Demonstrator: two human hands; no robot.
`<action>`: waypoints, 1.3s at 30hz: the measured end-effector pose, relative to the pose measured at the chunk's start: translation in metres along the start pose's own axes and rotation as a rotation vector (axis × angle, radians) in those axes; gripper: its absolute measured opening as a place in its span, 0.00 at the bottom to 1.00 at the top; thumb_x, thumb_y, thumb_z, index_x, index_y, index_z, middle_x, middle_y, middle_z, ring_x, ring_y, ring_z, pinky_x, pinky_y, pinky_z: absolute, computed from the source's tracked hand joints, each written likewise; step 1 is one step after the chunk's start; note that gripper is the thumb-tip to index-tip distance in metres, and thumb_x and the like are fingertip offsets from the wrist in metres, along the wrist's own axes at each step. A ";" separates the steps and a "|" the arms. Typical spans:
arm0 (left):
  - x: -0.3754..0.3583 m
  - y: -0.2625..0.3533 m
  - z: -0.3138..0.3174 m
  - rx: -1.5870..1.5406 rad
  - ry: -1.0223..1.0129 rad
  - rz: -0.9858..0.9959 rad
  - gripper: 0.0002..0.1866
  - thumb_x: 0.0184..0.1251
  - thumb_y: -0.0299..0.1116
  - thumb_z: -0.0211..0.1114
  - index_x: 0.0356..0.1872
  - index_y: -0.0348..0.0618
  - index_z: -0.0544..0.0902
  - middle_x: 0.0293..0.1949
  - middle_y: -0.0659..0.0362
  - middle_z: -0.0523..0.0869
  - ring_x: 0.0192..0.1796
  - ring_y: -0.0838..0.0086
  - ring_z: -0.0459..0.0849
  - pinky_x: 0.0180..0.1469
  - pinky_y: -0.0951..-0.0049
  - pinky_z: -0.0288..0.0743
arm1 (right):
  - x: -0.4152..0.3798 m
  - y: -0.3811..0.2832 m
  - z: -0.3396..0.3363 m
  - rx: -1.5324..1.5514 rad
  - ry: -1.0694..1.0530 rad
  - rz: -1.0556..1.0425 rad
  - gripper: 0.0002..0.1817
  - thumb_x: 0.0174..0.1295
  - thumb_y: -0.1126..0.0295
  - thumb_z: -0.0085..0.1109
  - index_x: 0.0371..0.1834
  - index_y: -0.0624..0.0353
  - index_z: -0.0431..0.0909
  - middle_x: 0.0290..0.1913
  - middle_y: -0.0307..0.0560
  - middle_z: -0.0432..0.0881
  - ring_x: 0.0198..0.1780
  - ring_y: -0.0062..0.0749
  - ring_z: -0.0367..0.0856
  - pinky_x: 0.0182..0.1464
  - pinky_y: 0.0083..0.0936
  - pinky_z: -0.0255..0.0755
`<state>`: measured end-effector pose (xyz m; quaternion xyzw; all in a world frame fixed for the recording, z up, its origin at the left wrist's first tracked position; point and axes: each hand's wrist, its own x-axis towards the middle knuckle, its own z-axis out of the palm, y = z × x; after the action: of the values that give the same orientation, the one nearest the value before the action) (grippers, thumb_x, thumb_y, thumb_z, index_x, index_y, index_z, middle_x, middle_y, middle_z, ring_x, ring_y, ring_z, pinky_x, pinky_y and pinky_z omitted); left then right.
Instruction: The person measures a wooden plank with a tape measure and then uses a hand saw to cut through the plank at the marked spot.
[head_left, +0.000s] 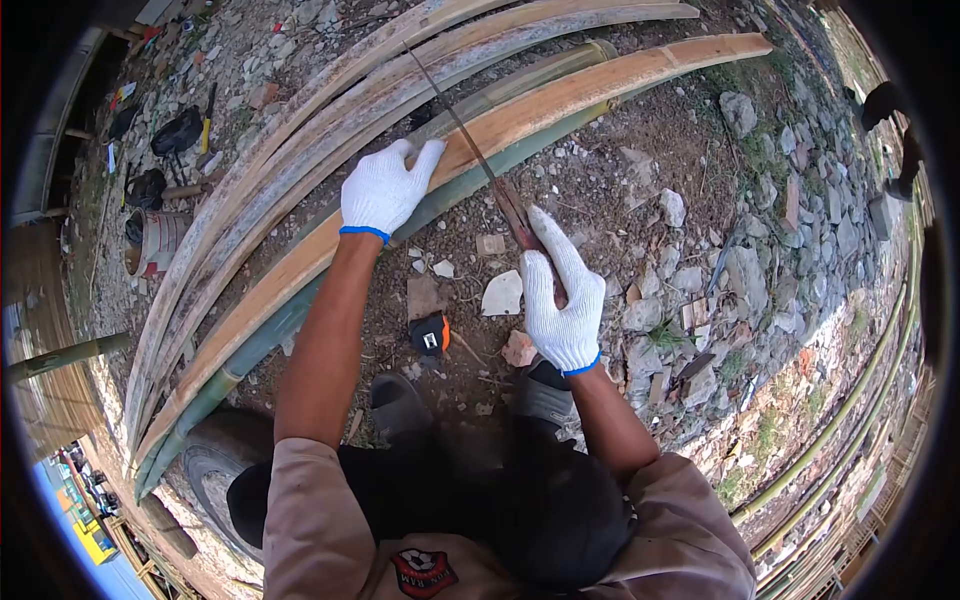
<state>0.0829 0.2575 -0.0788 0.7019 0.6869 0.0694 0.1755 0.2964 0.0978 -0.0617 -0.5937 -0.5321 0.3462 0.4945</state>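
Note:
My right hand (pixel 565 310), in a white knit glove with a blue cuff, is closed round the reddish-brown handle of what looks like a hand saw (pixel 459 122), its narrow blade seen edge-on. The blade slants away to the upper left, across a long light-brown wooden plank (pixel 560 100). To the left of the blade, my left hand (pixel 385 188), gloved alike, presses on the plank with its fingers curled over the far edge and its thumb apart. Beneath the plank runs a green bamboo pole (pixel 455 190). Whether the blade's edge touches the wood cannot be made out.
More long weathered planks (pixel 300 150) lie beyond, beside the first. An orange and black tape measure (pixel 430 333) rests on the ground near my shoes. A tire (pixel 215 460) stands at lower left, a bucket (pixel 158 243) at left. Stone rubble (pixel 745 280) covers the right side.

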 end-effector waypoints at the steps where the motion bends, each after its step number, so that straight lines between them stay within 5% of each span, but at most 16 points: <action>1: -0.005 0.001 0.007 0.020 0.045 -0.014 0.37 0.75 0.70 0.54 0.40 0.40 0.88 0.39 0.36 0.90 0.45 0.40 0.90 0.49 0.46 0.83 | -0.004 0.003 0.001 0.001 0.002 0.008 0.24 0.74 0.69 0.63 0.72 0.60 0.79 0.50 0.55 0.93 0.33 0.31 0.92 0.39 0.25 0.82; 3: -0.010 0.005 0.017 0.052 0.109 -0.024 0.36 0.71 0.70 0.59 0.37 0.40 0.88 0.37 0.38 0.91 0.40 0.42 0.91 0.44 0.47 0.84 | -0.006 0.011 0.003 -0.043 0.015 -0.117 0.24 0.73 0.69 0.63 0.72 0.59 0.79 0.47 0.54 0.93 0.28 0.29 0.88 0.36 0.25 0.81; 7: -0.017 0.008 0.025 0.096 0.236 0.033 0.34 0.70 0.68 0.61 0.35 0.41 0.88 0.35 0.40 0.91 0.41 0.44 0.91 0.44 0.48 0.84 | -0.016 0.011 -0.002 -0.051 -0.046 -0.041 0.25 0.72 0.69 0.65 0.72 0.58 0.79 0.42 0.52 0.93 0.20 0.28 0.80 0.29 0.26 0.77; 19: -0.011 0.011 0.020 0.119 0.147 -0.041 0.37 0.69 0.72 0.60 0.37 0.41 0.89 0.38 0.39 0.91 0.44 0.45 0.92 0.46 0.48 0.85 | -0.036 0.015 -0.014 -0.027 -0.064 -0.022 0.26 0.72 0.69 0.64 0.72 0.59 0.78 0.41 0.54 0.92 0.26 0.36 0.88 0.33 0.29 0.81; 28: -0.008 0.009 0.018 0.078 0.112 -0.057 0.37 0.68 0.74 0.59 0.36 0.43 0.89 0.37 0.40 0.91 0.44 0.44 0.91 0.47 0.48 0.84 | -0.025 0.012 -0.006 -0.053 -0.081 0.045 0.24 0.73 0.69 0.63 0.72 0.58 0.79 0.45 0.57 0.93 0.25 0.31 0.86 0.33 0.27 0.80; 30: -0.007 0.008 0.018 0.086 0.114 -0.063 0.37 0.67 0.74 0.59 0.36 0.43 0.89 0.37 0.40 0.91 0.44 0.43 0.91 0.46 0.48 0.84 | -0.049 0.006 -0.023 -0.060 -0.096 0.084 0.25 0.73 0.69 0.62 0.73 0.61 0.78 0.47 0.57 0.93 0.33 0.33 0.93 0.39 0.25 0.84; 35: -0.010 0.008 0.023 0.088 0.148 -0.046 0.38 0.67 0.75 0.59 0.35 0.44 0.89 0.36 0.40 0.91 0.43 0.43 0.91 0.46 0.47 0.84 | -0.018 0.009 0.005 -0.021 -0.019 0.001 0.23 0.73 0.71 0.62 0.71 0.60 0.79 0.46 0.61 0.91 0.28 0.38 0.90 0.34 0.27 0.81; 39: -0.007 0.008 0.018 0.103 0.128 -0.055 0.38 0.67 0.75 0.58 0.36 0.44 0.89 0.36 0.40 0.91 0.43 0.44 0.91 0.45 0.48 0.84 | 0.006 0.013 0.021 -0.031 0.005 -0.072 0.23 0.73 0.70 0.62 0.71 0.58 0.79 0.42 0.58 0.91 0.26 0.33 0.87 0.33 0.28 0.80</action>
<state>0.0958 0.2478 -0.0918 0.6850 0.7183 0.0741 0.0968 0.2815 0.1087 -0.0789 -0.5827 -0.5572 0.3186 0.4985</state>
